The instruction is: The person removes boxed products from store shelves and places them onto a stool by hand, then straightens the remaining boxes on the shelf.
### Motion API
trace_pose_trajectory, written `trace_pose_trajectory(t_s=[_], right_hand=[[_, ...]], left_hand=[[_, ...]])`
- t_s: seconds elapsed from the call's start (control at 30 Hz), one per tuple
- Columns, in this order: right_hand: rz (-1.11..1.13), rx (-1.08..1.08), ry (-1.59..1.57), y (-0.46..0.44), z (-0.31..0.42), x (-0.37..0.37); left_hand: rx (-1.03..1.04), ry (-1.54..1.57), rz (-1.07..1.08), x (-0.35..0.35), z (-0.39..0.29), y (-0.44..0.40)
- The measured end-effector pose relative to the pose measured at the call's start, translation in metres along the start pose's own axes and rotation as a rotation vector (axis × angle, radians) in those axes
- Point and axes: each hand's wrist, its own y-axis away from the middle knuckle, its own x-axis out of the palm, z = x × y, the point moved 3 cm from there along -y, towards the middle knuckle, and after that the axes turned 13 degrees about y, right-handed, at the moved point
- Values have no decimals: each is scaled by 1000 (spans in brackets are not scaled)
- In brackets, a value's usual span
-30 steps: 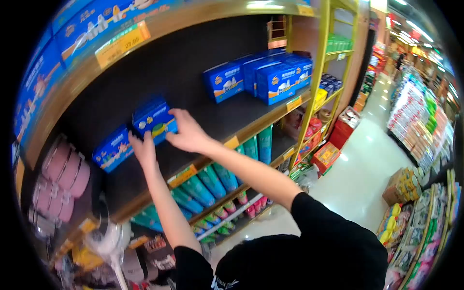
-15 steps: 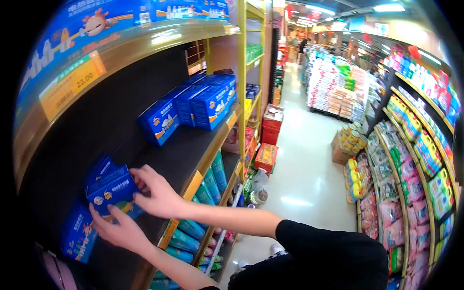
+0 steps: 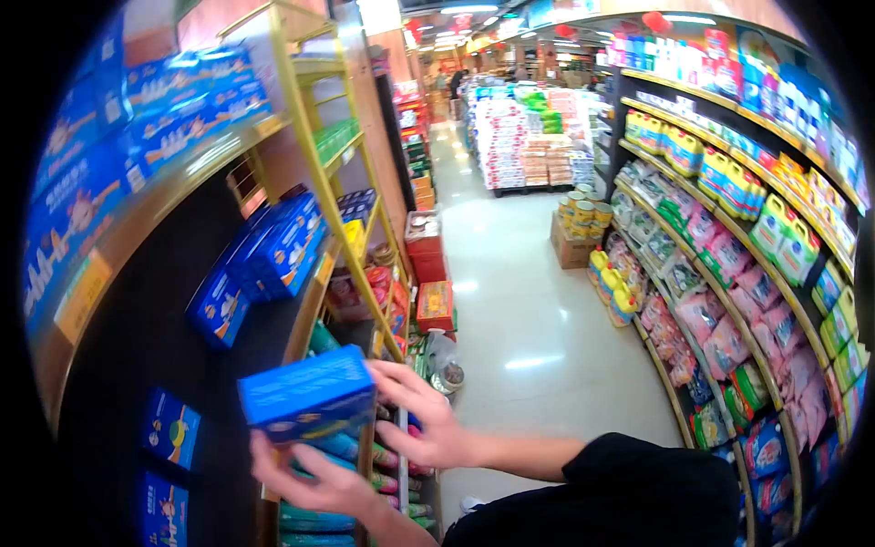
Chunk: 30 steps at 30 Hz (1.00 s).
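A blue box (image 3: 310, 387) with white print is up in the air in front of the shelf edge, held between both hands. My left hand (image 3: 314, 479) grips its lower left side from beneath, thumb and fingers on the box. At its right end my right hand (image 3: 419, 415) has the fingertips pressed on the corner, slightly blurred. Two similar blue boxes, a nearer box (image 3: 166, 515) and a farther box (image 3: 171, 428), rest on the dark shelf (image 3: 232, 387) at left. Deeper along that shelf stands a group of blue boxes (image 3: 287, 251).
Above, a shelf with a price tag (image 3: 84, 296) carries more blue packs (image 3: 196, 100). Green-blue packages (image 3: 314, 520) fill the shelf below. Across the shiny aisle floor (image 3: 519, 314) stand racks of bagged goods (image 3: 720, 246), a carton with cans (image 3: 574, 232) and yellow bottles (image 3: 615, 287).
Both hands have lifted the box off the shelf and carried it right, out past the shelf's front edge. The camera view has turned to the right.
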Motion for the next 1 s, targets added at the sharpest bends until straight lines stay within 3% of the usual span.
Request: trace_pose_trajectory(t_s=[0.1,0.2,0.3,0.63,1.0], right_hand=[[-123,292,-6,84,-15,-55],[-235,432,130,159,-17,-110],[-231,532,282,213,0,-159],[-622,806,399,350,58,-240],[-955,1046,539,436,44,-333]], left_hand=[[-111,24,346,22,-30,71],[-579,408,570,49,-31,137],[-768,503,740,71,-39,196],[-817,561,1172,82,-148,338],[-940,643,1590,139,-184,479]])
